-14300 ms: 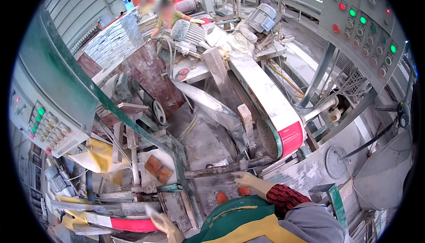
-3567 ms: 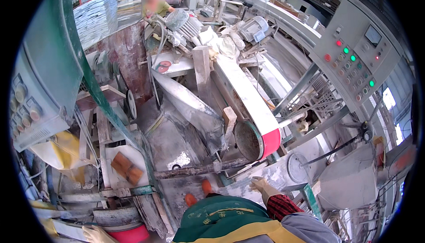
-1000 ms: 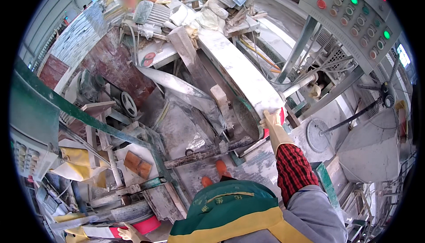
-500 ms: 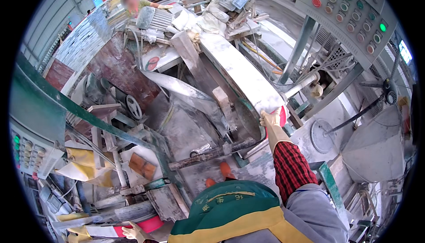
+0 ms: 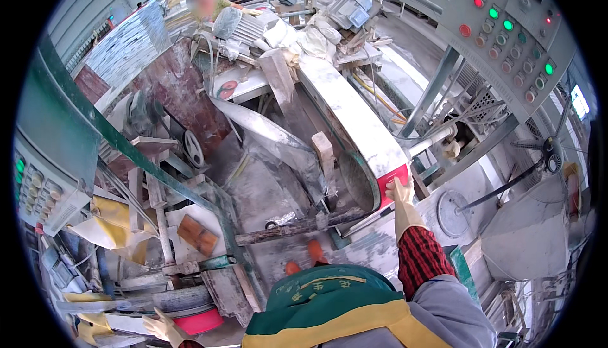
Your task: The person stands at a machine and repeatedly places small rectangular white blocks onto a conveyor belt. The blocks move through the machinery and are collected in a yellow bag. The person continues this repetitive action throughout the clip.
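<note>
The right grip (image 5: 400,189) touches the red end (image 5: 384,193) of the white belt (image 5: 354,117), right of centre; whether it clenches, I cannot tell. At lower left, the left grip (image 5: 162,326) is spread, beside a second red-and-white belt (image 5: 201,321). Contact at right seems made; what remains is unclear.

Right belt (image 5: 354,110): white top with grey smudges, red near end (image 5: 383,191), touched by the right hand (image 5: 403,196).
Far end: crumpled white cloth (image 5: 320,43), heaped.
White tabletop (image 5: 250,86): red round pieces (image 5: 227,89) lying flat.
Pale panel (image 5: 206,217): orange-brown block (image 5: 197,235), resting askew.
Floor (image 5: 269,253): grey, dusty, bearing two orange boots (image 5: 316,251).
Left belt (image 5: 202,321): white, then red.
</note>
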### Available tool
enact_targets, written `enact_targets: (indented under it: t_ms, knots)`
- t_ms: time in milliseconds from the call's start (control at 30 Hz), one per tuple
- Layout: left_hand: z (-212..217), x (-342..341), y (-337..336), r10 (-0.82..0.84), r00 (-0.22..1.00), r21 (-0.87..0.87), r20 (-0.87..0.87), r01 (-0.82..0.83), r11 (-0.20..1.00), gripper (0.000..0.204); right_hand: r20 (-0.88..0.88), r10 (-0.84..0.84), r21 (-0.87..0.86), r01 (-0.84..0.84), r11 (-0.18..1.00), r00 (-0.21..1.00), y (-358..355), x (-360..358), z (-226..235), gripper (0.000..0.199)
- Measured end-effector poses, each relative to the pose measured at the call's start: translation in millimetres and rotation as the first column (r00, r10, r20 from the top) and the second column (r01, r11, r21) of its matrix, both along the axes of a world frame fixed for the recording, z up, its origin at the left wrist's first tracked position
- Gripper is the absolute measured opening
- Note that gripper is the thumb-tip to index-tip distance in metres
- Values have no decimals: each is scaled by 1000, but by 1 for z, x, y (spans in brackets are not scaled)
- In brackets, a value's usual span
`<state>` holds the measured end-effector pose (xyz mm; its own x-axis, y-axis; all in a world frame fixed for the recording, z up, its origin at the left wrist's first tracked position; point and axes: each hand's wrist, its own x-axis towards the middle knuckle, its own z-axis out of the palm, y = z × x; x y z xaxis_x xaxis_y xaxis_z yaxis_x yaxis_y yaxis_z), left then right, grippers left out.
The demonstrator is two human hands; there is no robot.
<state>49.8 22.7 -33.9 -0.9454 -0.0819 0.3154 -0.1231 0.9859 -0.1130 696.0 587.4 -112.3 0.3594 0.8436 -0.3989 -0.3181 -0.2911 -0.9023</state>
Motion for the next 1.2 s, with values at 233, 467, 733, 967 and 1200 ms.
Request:
enact_targets:
  t_ms: [233,467,733,967,1200]
  knots:
    - [-7,13,6,45,997,-38,57,-42,998,62,109,51,-336,-11,942,993,-103,37,-99,53]
    - [-3,38,22,1,997,-185,-73,-14,983,51,317,786,-620,-511,595,531,-161,8,-93,65]
    - [2,46,34,-41,996,-213,-80,23,977,50,446,846,-572,-633,521,293,-112,-36,-109,63]
    - [-1,54,30,-48,988,-232,-146,13,973,47,464,864,-564,-688,457,194,-122,-70,-71,58]
    - [16,66,51,43,999,-192,32,-36,981,50,333,885,-584,-666,465,326,-146,-16,-109,58]
